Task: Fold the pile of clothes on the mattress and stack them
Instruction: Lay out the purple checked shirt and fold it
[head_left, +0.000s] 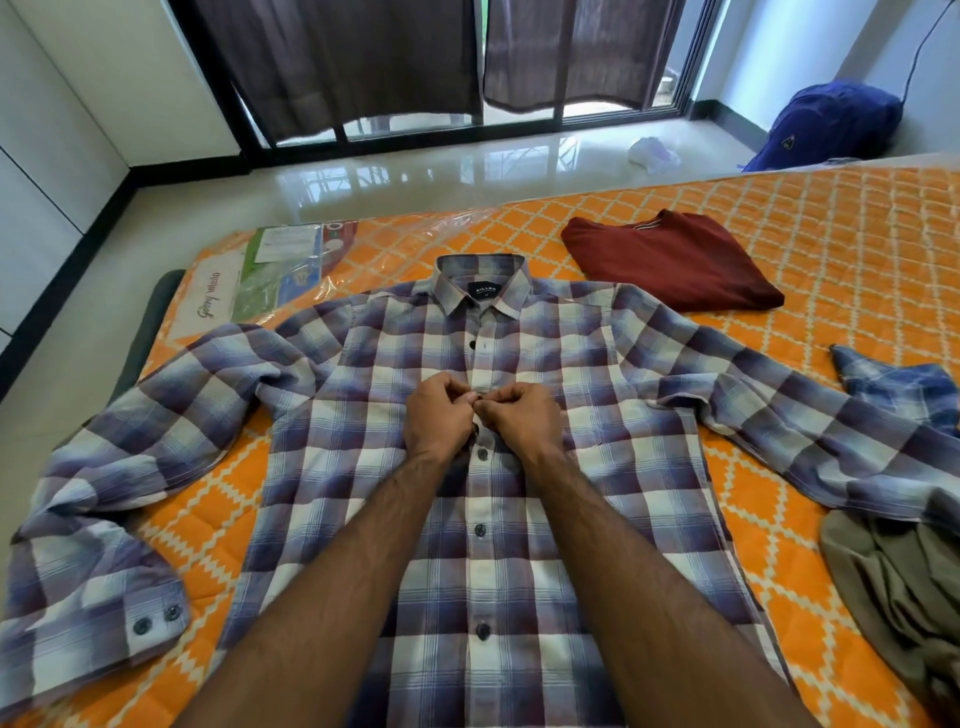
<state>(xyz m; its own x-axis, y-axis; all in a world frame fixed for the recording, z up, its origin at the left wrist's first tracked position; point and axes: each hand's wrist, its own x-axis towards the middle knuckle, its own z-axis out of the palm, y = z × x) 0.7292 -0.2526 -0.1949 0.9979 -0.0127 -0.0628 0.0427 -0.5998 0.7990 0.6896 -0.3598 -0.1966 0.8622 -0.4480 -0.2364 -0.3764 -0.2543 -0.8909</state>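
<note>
While the checked shirt (467, 467) lies face up and spread across the mattress (831, 218), left hand (439, 415) and right hand (522, 418) pinch its button strip mid-chest. Olive garment (893, 587) lies right, folded red shirt (670, 262) beyond, blue backpack (831, 124) farthest.

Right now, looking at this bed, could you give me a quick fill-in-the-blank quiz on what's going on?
1. Both hands, left hand and right hand, pinch the front of the ____ shirt.
2. The folded T-shirt beyond it is ____ in colour.
3. The mattress cover is white-patterned ____.

Answers: checked; maroon; orange
</note>
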